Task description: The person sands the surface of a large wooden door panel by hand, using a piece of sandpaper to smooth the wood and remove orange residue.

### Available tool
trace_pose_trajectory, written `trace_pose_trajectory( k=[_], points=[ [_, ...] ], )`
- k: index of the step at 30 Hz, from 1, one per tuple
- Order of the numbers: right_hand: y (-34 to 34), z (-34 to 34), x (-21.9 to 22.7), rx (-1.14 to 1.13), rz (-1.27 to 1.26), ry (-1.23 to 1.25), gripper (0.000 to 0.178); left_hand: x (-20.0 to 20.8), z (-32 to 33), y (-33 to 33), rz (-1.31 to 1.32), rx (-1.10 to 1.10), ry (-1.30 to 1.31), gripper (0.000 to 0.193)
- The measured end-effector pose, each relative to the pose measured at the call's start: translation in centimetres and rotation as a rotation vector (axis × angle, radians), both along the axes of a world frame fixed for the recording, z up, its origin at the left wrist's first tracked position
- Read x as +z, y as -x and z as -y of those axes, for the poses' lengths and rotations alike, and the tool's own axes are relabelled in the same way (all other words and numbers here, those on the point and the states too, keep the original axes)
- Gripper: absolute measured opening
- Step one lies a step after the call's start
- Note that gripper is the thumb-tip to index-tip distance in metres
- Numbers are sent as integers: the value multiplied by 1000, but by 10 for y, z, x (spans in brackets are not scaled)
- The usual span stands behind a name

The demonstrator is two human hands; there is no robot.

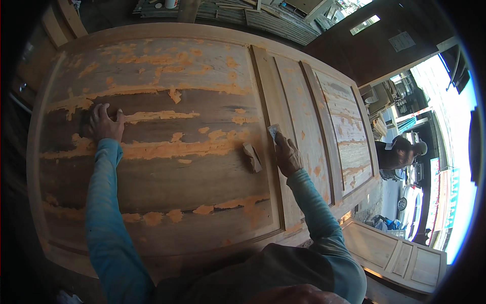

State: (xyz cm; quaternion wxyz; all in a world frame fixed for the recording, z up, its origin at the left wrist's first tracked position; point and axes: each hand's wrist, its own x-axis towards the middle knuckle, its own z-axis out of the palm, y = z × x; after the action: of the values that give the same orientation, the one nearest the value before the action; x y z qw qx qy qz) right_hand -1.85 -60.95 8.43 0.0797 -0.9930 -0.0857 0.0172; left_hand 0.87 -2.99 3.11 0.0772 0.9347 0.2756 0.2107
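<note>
A large wooden door panel (192, 177) lies flat before me, patched with streaks of orange filler. On its left part rests my left hand (107, 125), fingers spread and slightly bent, holding nothing. My right hand (288, 154) is closed around a small, pale folded piece of sandpaper (273, 131), pressed to the raised upright strip right of the big field. Just left of that hand, a loose brownish folded piece of paper (251, 157) lies on the panel; which side of it is gritty I cannot tell.
Raised strips (319, 131) cross the panel's right side. Another panelled wooden piece (395, 253) lies at the lower right. Stacked boards (273, 25) fill the back, and a dark board (379, 40) stands at the far right. Beyond the right edge is another person (400, 152).
</note>
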Motion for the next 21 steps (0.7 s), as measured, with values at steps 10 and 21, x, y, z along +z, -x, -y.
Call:
trace_pose_trajectory(
  k=[10,21],
  points=[
    [-8,-11,17,69,99,-144,47,-7,-6,1,71,-22,-10,48],
    [-7,-5,17,-83,-8,-231,44,8,6,-2,7,10,27,51]
  ],
)
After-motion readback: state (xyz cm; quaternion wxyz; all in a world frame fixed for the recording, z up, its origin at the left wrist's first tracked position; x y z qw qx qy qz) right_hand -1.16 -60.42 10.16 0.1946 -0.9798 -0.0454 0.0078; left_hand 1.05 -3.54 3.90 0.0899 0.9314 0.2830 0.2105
